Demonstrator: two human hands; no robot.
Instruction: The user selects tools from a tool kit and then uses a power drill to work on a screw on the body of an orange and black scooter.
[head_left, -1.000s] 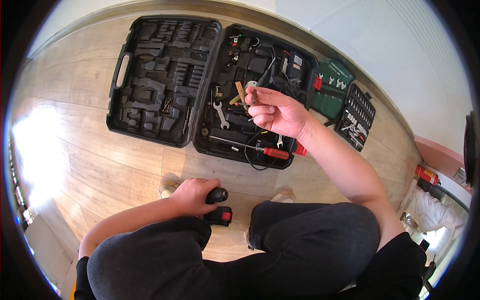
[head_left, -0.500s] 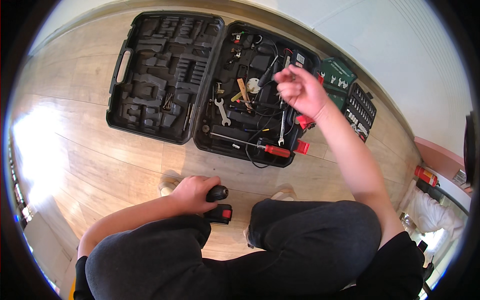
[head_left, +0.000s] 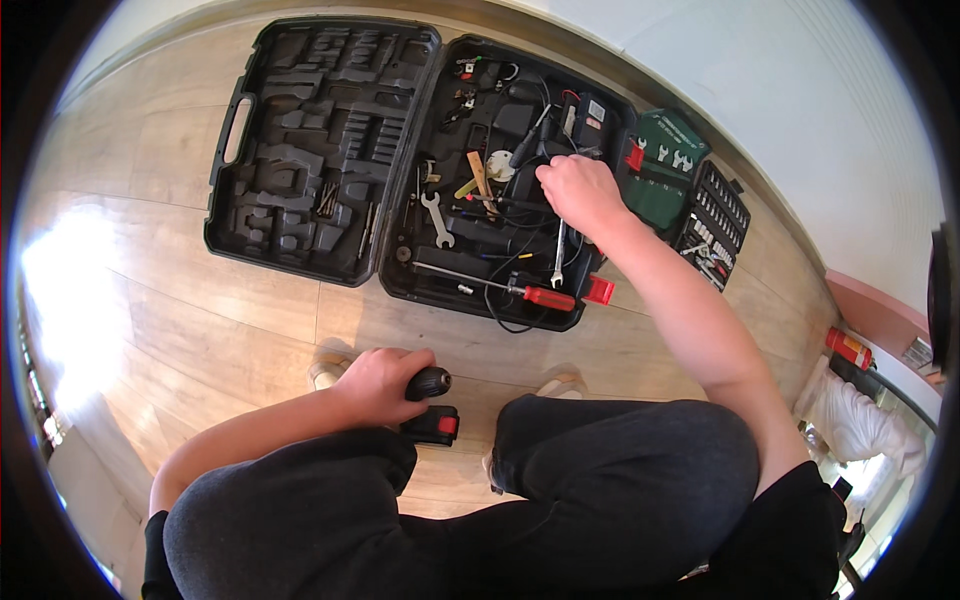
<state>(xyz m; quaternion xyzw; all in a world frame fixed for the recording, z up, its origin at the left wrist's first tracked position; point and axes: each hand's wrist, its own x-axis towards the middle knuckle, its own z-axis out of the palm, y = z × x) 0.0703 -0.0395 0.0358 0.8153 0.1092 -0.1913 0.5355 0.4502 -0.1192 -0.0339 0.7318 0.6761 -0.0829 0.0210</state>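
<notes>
My left hand [head_left: 382,385] is wrapped round a cordless drill [head_left: 430,383], held low between my knees. Its black chuck points right, and the black-and-red battery base shows below. My right hand [head_left: 583,192] is down over the right half of an open black tool case [head_left: 590,318], palm down with curled fingers. Its fingertips and anything in them are hidden under the hand. Just below that hand stands a combination wrench [head_left: 558,265]. Nearer me lies a long screwdriver [head_left: 548,299] with a red handle. An open-end wrench [head_left: 437,220] rests farther left, beside a wooden-handled tool [head_left: 479,178].
The case's moulded lid [head_left: 290,160] lies open at left, with several drill bits [head_left: 328,200] in it. To the right are a green wrench holder [head_left: 662,185] and a socket set [head_left: 718,215]. A black cable [head_left: 505,322] loops over the case's front edge. A red canister [head_left: 848,346] stands far right.
My right hand has come down and slightly nearer, from raised above the case's right side with fingers loosely curled. My left hand stays on the drill. The view has shifted slightly.
</notes>
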